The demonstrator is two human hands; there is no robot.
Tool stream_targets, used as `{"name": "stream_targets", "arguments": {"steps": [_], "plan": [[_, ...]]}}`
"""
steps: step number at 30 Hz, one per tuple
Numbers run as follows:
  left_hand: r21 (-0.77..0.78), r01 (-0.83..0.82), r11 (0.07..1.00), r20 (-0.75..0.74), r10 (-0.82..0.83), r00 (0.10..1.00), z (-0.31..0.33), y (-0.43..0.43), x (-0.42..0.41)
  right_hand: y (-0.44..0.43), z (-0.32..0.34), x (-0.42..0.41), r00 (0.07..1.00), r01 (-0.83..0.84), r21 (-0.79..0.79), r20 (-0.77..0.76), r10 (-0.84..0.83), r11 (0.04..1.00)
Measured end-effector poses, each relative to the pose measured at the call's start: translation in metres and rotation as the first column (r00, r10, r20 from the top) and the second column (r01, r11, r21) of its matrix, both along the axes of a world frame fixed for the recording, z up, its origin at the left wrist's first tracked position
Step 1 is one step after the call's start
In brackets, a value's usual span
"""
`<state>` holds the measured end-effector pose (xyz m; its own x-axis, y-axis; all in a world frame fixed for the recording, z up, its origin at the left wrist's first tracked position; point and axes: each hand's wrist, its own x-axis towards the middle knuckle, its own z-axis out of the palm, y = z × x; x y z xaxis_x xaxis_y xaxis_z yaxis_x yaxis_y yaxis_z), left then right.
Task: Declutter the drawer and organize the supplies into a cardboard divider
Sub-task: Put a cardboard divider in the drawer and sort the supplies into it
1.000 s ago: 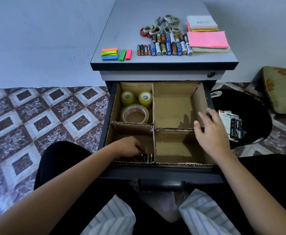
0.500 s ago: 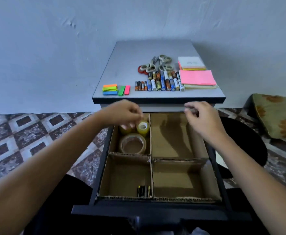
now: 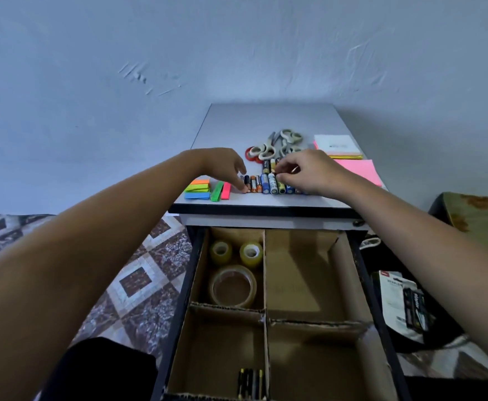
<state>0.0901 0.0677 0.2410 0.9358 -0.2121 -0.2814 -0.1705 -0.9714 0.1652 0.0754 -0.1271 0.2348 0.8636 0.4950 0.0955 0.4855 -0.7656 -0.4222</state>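
OPEN DRAWER, MID-SORT: Nearest the camera, a few loose batteries (image 3: 250,382) lie in the front-left compartment of the cardboard divider (image 3: 303,324), which sits inside the open drawer (image 3: 177,322). A second ago the left hand was down in that compartment with them; it has since left. In the back-left compartment, two small tape rolls (image 3: 250,253) stand just behind a large clear tape roll (image 3: 233,286).

Beyond the drawer, on the grey counter (image 3: 265,120), both hands have come up from the divider to the battery row (image 3: 265,185). The left hand (image 3: 222,166) reaches down, its fingertips touching the row's left end. The right hand (image 3: 312,173), which a second ago rested on the divider's right wall, now has its fingers curled over the right part of the row and hides the batteries beneath. Whether either hand has closed on a battery cannot be told from this angle.

The shift suggests that one batch has been dropped off and the next is being gathered. The battery step looks partly done, with most of the row not yet moved off the counter.

Coloured sticky flags (image 3: 198,188) lie to the left of the row, pink sticky notes (image 3: 358,173) to its right, and scissors (image 3: 277,143) farther back. None of these has gone into a compartment yet.
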Motion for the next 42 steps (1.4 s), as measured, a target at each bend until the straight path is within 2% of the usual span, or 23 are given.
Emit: {"name": "stream_targets", "arguments": {"steps": [7, 12, 18, 22, 28, 42], "plan": [[-0.006, 0.048, 0.999, -0.015, -0.048, 0.999, -0.004, 0.001, 0.011, 0.023, 0.0, 0.02, 0.996, -0.088, -0.096, 0.012, 0.09, 0.991], [-0.021, 0.052, 0.998, 0.029, -0.052, 0.998, 0.003, 0.007, 0.008, 0.039, -0.003, 0.031, 0.984, -0.15, -0.259, 0.056, 0.169, 0.954], [-0.015, 0.035, 0.999, 0.071, -0.034, 0.997, 0.014, 0.024, 0.007, 0.055, -0.009, 0.04, 0.988, -0.136, -0.418, 0.005, 0.152, 0.898], [-0.01, 0.039, 0.999, 0.079, -0.038, 0.996, 0.014, 0.029, 0.005, 0.061, -0.013, 0.041, 0.988, -0.144, -0.388, 0.004, 0.157, 0.91], [-0.015, 0.077, 0.997, 0.073, -0.076, 0.994, 0.007, 0.017, 0.003, 0.043, -0.004, 0.045, 0.988, -0.103, -0.238, 0.086, 0.126, 0.966], [-0.033, 0.108, 0.994, 0.08, -0.105, 0.991, -0.007, -0.002, 0.001, 0.013, -0.004, 0.045, 0.995, -0.086, -0.206, 0.03, 0.094, 0.975]]}}
